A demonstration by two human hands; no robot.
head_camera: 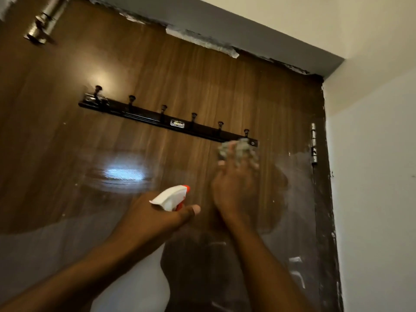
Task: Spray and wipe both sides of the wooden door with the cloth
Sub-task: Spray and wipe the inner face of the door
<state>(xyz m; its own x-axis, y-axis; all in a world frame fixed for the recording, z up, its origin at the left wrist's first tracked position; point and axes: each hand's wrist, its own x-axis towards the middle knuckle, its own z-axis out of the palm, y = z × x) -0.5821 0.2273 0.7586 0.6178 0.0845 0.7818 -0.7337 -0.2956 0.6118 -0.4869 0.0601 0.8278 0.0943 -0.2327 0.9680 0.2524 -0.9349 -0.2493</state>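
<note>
As right hand (234,188) presses bunched cloth (238,152) to wooden door (180,75), wiping step underway; left hand (155,212) grips spray bottle (172,197) beside it. Next likely: sweep under hook rail (146,118).

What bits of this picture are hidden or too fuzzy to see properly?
Head view:
- Spray bottle: body hidden behind the left hand; only its nozzle top shows.
- Cloth: motion-blurred, partly covered by the right hand.
- Door: bottom cut off by the frame edge; other side unseen.
- Hook rail label: too small to read.
- Bolt: blurred, cut off at top.
</note>
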